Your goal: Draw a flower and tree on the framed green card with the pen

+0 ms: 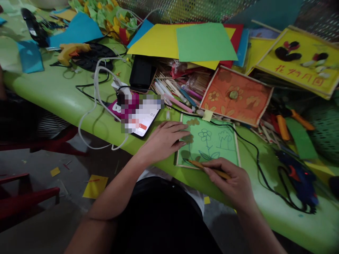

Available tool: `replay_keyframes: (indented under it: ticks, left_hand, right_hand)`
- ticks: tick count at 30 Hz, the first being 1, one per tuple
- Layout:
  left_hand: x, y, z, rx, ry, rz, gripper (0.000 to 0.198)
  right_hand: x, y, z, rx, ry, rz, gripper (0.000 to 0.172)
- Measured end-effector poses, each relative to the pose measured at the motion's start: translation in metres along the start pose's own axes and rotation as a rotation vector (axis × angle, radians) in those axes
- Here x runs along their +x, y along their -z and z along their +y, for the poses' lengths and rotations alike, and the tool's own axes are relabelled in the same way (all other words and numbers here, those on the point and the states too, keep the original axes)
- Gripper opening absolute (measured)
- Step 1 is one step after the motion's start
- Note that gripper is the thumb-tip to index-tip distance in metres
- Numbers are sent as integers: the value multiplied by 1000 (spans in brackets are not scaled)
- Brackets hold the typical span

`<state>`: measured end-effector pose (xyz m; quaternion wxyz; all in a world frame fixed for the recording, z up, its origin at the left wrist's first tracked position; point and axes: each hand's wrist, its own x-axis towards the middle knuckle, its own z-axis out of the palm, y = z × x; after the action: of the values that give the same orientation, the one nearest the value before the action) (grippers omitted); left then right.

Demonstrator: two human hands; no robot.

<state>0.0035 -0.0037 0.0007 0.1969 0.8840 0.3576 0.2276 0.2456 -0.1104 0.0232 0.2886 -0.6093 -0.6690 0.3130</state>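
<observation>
A small green card [215, 144] framed with wooden sticks lies on the lime-green table [66, 95], with a flower and a tree drawn on it in outline. My left hand [164, 138] rests flat on the card's left edge, fingers stretched out. My right hand [230, 180] pinches an orange-brown pencil [209, 169] whose tip touches the card's lower left corner.
A phone [143, 114] on a white cable lies left of the card. Behind are an orange framed card [236, 96], loose sticks and pens [176, 91], coloured paper sheets [203, 42] and a yellow glue gun [70, 51]. A blue glue gun [300, 180] lies at the right. Red chairs [23, 197] stand at the left.
</observation>
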Motion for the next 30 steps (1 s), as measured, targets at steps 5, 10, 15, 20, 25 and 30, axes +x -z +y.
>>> replay_keyframes:
  ticks: [5, 10, 15, 20, 25, 30]
  left_hand:
    - [0, 1, 1, 9, -2, -1, 31]
    - [0, 0, -1, 2, 1, -7, 31]
    - [0, 0, -1, 0, -1, -3, 31]
    - [0, 0, -1, -8, 6, -6, 32]
    - [0, -1, -1, -6, 8, -6, 31]
    - [0, 0, 0, -9, 5, 2, 31]
  right_hand:
    - [-2, 1, 3, -6, -18, 23, 10]
    - [-2, 2, 2, 16, -23, 20, 9]
    - [-2, 1, 3, 15, -21, 8, 8]
    - [-5, 2, 6, 50, -48, 37, 8]
    - [-4, 3, 5, 29, -40, 4, 9]
    - [-3, 2, 6, 25, -35, 26, 8]
